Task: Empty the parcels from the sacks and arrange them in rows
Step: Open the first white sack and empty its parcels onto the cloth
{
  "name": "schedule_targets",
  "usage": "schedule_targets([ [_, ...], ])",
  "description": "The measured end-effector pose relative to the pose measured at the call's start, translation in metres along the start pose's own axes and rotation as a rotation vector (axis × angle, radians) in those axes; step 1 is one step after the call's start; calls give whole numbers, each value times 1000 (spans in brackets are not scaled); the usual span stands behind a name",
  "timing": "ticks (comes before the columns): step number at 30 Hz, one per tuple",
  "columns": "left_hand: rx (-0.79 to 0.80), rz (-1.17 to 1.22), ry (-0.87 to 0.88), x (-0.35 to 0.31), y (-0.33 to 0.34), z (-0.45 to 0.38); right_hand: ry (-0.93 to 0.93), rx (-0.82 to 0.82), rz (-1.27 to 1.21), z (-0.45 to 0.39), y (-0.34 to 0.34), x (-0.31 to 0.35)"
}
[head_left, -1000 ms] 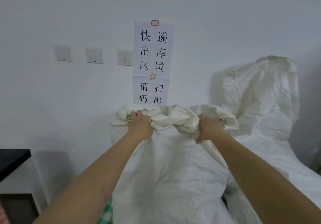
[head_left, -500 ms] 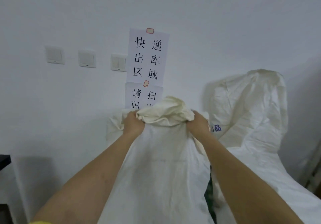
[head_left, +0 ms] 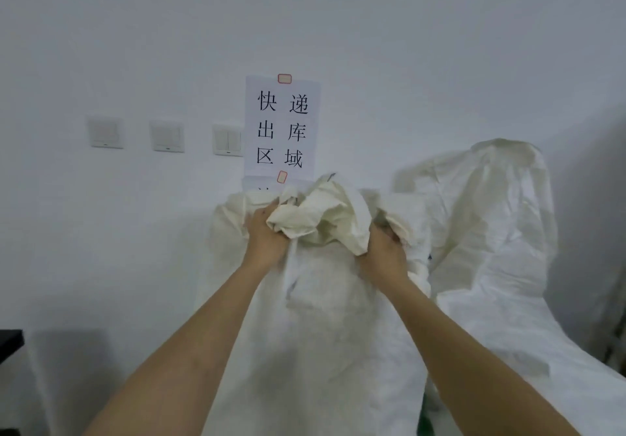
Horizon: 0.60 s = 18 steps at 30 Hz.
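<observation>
Both my hands, left hand (head_left: 267, 236) and right hand (head_left: 384, 254), fingers clenched on bunched sack (head_left: 321, 317) top; second sack (head_left: 491, 232) far right.

Both my arms bare, stretched fwd and up, forearms converging toward centre. L hand (head_left: 265, 236) at approx same height as R hand (head_left: 382, 252), near each other. L fingers curled, gripping bunched cloth of the sack (head_left: 315, 317) at its top; R hand likewise clenched on the gathered fabric, knuckles up. Wrists roughly straight, backs of hands facing me.
</observation>
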<state>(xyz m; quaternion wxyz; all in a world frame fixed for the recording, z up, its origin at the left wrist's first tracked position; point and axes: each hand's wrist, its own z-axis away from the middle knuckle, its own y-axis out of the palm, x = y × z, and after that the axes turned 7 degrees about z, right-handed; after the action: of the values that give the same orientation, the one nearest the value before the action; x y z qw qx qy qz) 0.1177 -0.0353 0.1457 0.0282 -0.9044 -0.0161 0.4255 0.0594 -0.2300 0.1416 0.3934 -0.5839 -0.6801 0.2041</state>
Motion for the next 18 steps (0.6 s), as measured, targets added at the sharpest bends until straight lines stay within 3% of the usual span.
schedule_targets([
  [1, 41, -57, -43, 2, -4, -3, 39, 104, 99, -5, 1, -6],
  [2, 50, -64, -82, -2, -6, -9, 82, 116, 28, -14, -4, -6],
  [3, 33, -34, -114, -9, -8, -17, 112, 83, -71, -26, -14, -4],
  [5, -75, 56, -151, -26, -12, -21, 68, -158, -324, -31, -32, 8],
  [7, -65, -34, -110, -20, -15, -17, -62, -218, -244, -21, -26, 9],
  [9, 107, -181, -149, -9, -12, -7, -94, 94, 151, -9, -9, 5],
  [10, 129, -188, -215, -6, -10, -7, -60, 164, 178, -12, -7, 4],
  [11, 92, -174, -220, -13, -10, -12, -29, 134, 135, -23, -11, 6],
  [13, -77, 7, -172, -24, -16, -22, -51, -118, -120, -34, -29, 19],
  [15, -128, 37, -109, -22, -21, -25, -112, -258, -58, -30, -25, 24],
  [16, -88, -28, -121, -18, -22, -20, -129, -209, 78, -23, -18, 20],
  [18, 55, -172, -165, -11, -20, -14, -23, 155, 163, -20, -15, 13],
])
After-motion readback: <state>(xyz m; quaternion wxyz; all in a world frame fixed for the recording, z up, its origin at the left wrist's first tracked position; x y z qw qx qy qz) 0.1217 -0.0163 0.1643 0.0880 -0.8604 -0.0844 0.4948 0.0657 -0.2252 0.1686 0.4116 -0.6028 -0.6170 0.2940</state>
